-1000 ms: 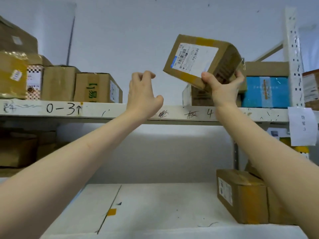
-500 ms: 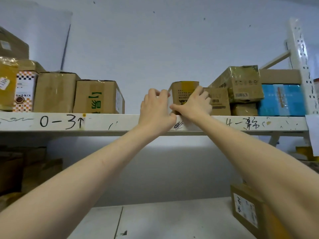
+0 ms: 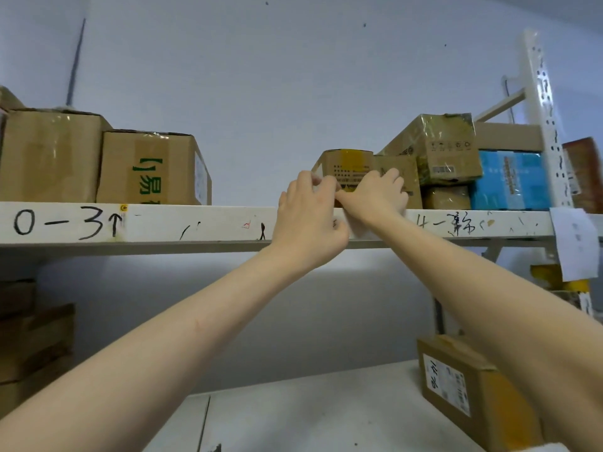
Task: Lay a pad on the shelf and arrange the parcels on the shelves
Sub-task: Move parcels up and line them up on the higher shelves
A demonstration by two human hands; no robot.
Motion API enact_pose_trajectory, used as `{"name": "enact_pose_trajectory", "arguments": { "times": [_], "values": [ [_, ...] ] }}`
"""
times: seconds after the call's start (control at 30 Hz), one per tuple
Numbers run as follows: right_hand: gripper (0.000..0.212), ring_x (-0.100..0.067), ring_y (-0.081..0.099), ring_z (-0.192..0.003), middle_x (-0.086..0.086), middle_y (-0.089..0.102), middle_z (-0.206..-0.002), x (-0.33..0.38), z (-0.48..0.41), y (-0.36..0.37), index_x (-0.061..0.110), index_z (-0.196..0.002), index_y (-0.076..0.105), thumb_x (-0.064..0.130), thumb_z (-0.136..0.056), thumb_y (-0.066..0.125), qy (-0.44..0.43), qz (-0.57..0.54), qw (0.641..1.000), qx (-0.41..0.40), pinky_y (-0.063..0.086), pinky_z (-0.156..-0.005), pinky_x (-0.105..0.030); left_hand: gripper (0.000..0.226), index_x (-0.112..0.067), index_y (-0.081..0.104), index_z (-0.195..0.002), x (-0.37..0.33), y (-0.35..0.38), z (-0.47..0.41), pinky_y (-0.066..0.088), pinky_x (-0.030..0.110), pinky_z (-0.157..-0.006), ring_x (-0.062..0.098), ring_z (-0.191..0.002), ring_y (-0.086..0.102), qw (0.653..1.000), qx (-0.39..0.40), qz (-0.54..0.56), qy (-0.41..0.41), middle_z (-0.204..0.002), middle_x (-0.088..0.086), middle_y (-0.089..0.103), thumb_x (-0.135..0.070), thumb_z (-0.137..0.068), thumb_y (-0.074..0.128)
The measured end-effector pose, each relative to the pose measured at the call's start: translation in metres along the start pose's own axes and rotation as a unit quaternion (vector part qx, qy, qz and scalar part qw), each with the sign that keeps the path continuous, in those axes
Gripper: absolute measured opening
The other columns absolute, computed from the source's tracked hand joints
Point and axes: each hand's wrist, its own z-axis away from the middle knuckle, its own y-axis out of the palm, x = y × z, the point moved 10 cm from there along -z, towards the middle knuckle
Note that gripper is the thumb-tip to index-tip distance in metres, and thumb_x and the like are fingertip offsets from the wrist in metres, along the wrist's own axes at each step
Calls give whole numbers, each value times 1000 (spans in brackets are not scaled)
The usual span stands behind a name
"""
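Now: small parcel being seated on upper shelf

The small parcel (image 3: 347,168) is set on the upper shelf (image 3: 195,223) near its front edge, tight against the neighbouring parcel (image 3: 399,168) on its right. Both hands are on it. The left hand (image 3: 306,223) is curled round the parcel's left front corner. The right hand (image 3: 375,197) is laid against the front face with fingers nearly straight, pressing rather than gripping. To finish the step well, the parcel should be pushed straight back until its base is fully carried by the shelf, then squared flush with the neighbour. Pressure is best applied low so the box is not tipped. The tilted parcel (image 3: 447,148) stacked above the neighbour should not be nudged.
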Motion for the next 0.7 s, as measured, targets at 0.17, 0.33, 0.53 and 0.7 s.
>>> {"name": "enact_pose_trajectory", "arguments": {
  "times": [0.17, 0.33, 0.53, 0.7],
  "values": [
    [43, -30, 41, -122, -10, 48, -129, -21, 12, -6, 20, -118, 61, 48, -87, 51, -28, -32, 999, 1, 34, -98, -42, 41, -12, 50, -119, -11, 17, 6, 40, 39, -98, 27, -114, 40, 999, 8, 30, 11, -123, 9, 40, -20, -80, 57],
    [19, -20, 49, -104, -2, 51, -111, -56, 40, -32, 16, -106, 56, 22, -88, 56, -117, -197, 964, -132, 44, -90, -39, 42, -14, 52, -119, -35, 31, 16, 42, 28, -93, 20, -115, 42, 995, -1, 93, 46, -123, 5, 42, -18, -79, 62],
    [26, -5, 57, -85, 0, 57, -103, -129, 69, -30, 13, -112, 55, 3, -89, 61, -142, -281, 943, -110, 48, -75, -12, 39, -16, 53, -118, -67, 80, 37, 45, 29, -89, 17, -108, 51, 980, 61, 177, 62, -119, 2, 45, -17, -80, 62],
    [14, -5, 64, -71, 5, 66, -76, -210, 82, -13, 16, -88, 65, 27, -94, 59, -71, -265, 961, -37, 53, -69, -23, 45, -15, 49, -125, -83, 149, 58, 40, 29, -94, 19, -115, 48, 969, 153, 191, 12, -124, 3, 43, -20, -82, 62]
  ]
}}
